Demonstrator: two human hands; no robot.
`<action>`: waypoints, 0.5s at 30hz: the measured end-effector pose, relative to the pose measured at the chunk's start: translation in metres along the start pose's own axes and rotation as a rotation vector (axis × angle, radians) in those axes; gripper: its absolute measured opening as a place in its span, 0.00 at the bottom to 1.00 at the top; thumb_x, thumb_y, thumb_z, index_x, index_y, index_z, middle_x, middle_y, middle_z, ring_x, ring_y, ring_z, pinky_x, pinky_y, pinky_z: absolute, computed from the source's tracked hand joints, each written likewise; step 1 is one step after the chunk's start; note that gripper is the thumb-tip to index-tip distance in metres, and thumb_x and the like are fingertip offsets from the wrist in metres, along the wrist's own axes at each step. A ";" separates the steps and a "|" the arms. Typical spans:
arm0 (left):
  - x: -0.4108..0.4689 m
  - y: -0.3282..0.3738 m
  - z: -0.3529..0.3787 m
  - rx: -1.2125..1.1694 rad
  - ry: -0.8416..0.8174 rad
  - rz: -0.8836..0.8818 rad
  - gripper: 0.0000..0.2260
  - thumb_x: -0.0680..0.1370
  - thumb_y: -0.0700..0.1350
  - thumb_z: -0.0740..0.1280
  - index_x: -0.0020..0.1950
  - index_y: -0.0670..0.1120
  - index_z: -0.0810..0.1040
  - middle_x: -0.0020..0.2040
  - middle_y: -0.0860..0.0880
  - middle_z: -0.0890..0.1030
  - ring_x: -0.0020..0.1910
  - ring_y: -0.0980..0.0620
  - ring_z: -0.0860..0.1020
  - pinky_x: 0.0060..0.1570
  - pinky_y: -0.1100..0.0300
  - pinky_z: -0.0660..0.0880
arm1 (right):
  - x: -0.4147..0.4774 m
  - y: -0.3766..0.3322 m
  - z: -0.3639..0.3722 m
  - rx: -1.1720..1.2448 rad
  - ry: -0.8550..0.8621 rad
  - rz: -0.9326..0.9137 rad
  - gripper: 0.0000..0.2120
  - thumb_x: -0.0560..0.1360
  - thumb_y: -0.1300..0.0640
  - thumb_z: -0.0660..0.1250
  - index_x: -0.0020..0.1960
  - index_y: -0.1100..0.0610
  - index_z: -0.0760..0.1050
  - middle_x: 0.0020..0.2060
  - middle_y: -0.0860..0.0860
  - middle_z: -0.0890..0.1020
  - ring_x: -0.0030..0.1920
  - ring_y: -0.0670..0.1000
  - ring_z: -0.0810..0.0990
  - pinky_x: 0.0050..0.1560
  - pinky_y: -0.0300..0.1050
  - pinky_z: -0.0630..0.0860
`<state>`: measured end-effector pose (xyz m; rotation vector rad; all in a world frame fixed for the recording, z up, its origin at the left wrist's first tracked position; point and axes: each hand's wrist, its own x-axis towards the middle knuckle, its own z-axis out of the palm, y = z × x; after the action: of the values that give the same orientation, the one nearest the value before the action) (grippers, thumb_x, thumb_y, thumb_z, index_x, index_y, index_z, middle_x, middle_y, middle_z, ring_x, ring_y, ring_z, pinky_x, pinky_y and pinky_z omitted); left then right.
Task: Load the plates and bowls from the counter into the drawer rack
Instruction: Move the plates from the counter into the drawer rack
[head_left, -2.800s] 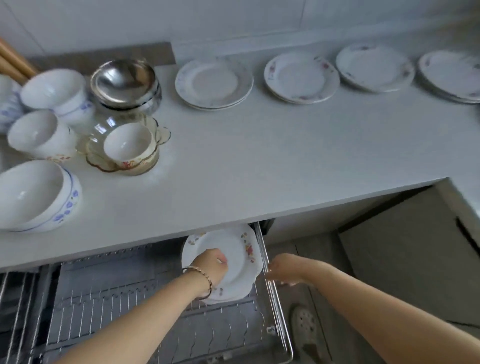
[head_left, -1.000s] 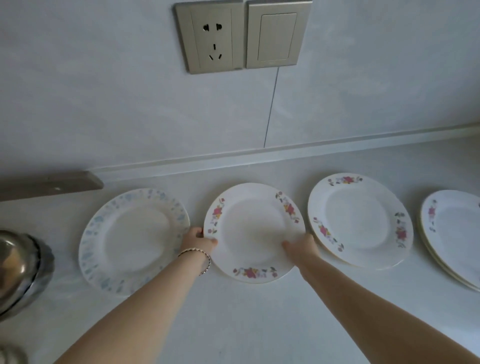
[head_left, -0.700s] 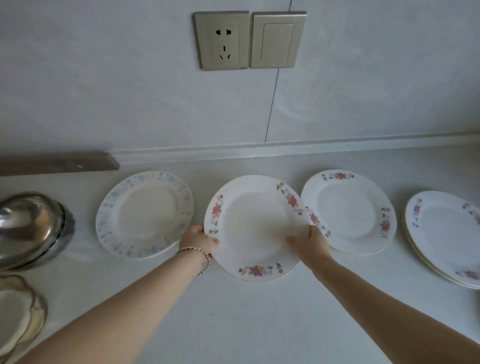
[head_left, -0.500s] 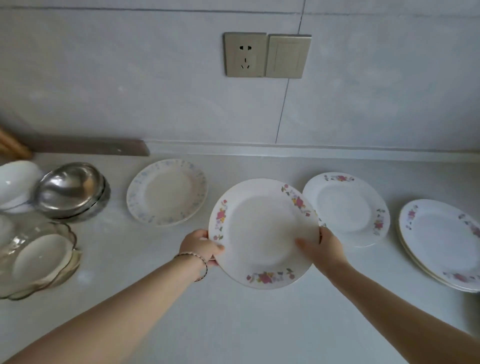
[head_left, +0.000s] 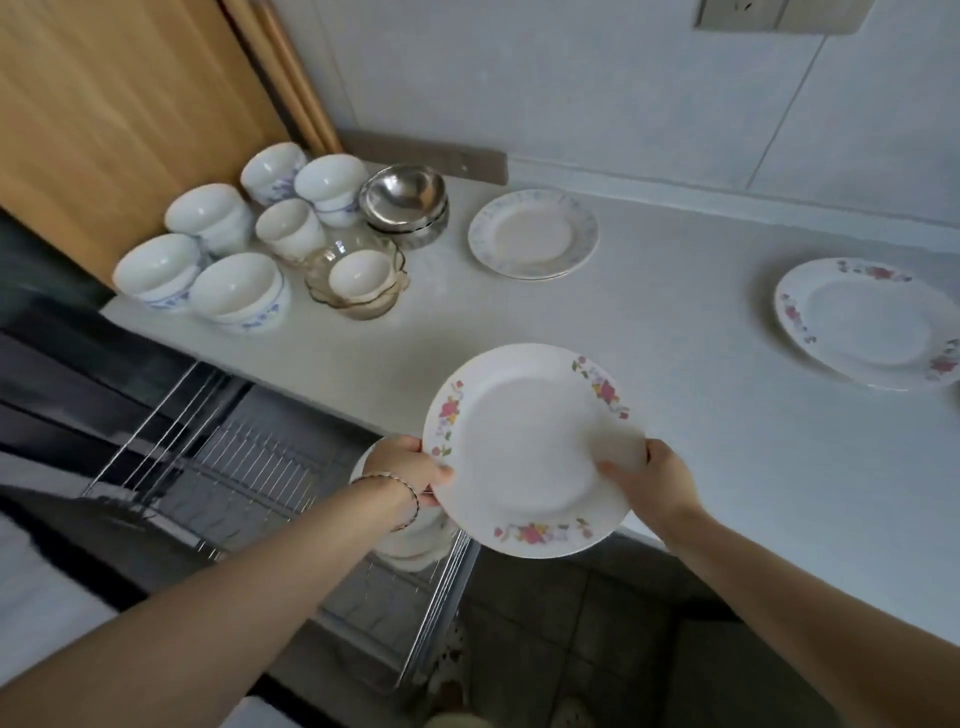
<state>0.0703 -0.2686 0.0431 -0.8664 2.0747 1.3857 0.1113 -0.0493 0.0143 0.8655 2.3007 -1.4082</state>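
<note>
Both hands hold a white plate with pink flowers (head_left: 524, 447) in the air over the counter's front edge. My left hand (head_left: 402, 467) grips its left rim and my right hand (head_left: 649, 475) grips its right rim. Below it the wire drawer rack (head_left: 249, 467) stands pulled out, with a white plate (head_left: 410, 545) in its right end, mostly hidden by my left wrist. On the counter (head_left: 701, 415) lie a blue-patterned plate (head_left: 532, 234) and a flowered plate (head_left: 872, 322) at the right.
Several white bowls (head_left: 239, 291), a steel bowl (head_left: 405, 202) and a glass bowl holding a small white bowl (head_left: 358, 275) crowd the counter's left end beside a wooden panel (head_left: 119, 114). Tiled floor (head_left: 571, 649) shows below the counter edge.
Both hands lifted the flowered plate off the counter and carried it toward me to the counter's front edge. The view swung down and left, bringing the rack into sight.
</note>
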 end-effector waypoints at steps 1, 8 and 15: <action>0.003 -0.011 -0.016 0.003 0.020 -0.025 0.12 0.72 0.26 0.66 0.54 0.33 0.78 0.58 0.36 0.80 0.57 0.37 0.79 0.50 0.51 0.78 | -0.007 -0.002 0.019 -0.011 -0.017 0.006 0.23 0.74 0.55 0.66 0.66 0.63 0.68 0.58 0.58 0.78 0.56 0.59 0.77 0.54 0.50 0.76; 0.052 -0.077 -0.134 0.098 0.067 -0.211 0.17 0.73 0.26 0.64 0.62 0.31 0.72 0.60 0.34 0.78 0.59 0.36 0.78 0.56 0.44 0.76 | -0.044 -0.022 0.161 -0.066 -0.146 0.020 0.21 0.74 0.56 0.65 0.65 0.62 0.69 0.57 0.57 0.79 0.55 0.57 0.78 0.50 0.46 0.75; 0.143 -0.139 -0.225 0.231 0.049 -0.347 0.15 0.73 0.26 0.64 0.59 0.31 0.75 0.56 0.33 0.79 0.54 0.37 0.79 0.54 0.42 0.77 | -0.044 -0.027 0.300 -0.077 -0.221 0.208 0.23 0.74 0.55 0.66 0.66 0.62 0.66 0.53 0.55 0.77 0.52 0.55 0.77 0.49 0.46 0.76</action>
<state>0.0643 -0.5502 -0.0615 -1.1044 1.9550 0.9329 0.1130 -0.3370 -0.0839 0.8520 2.0230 -1.2507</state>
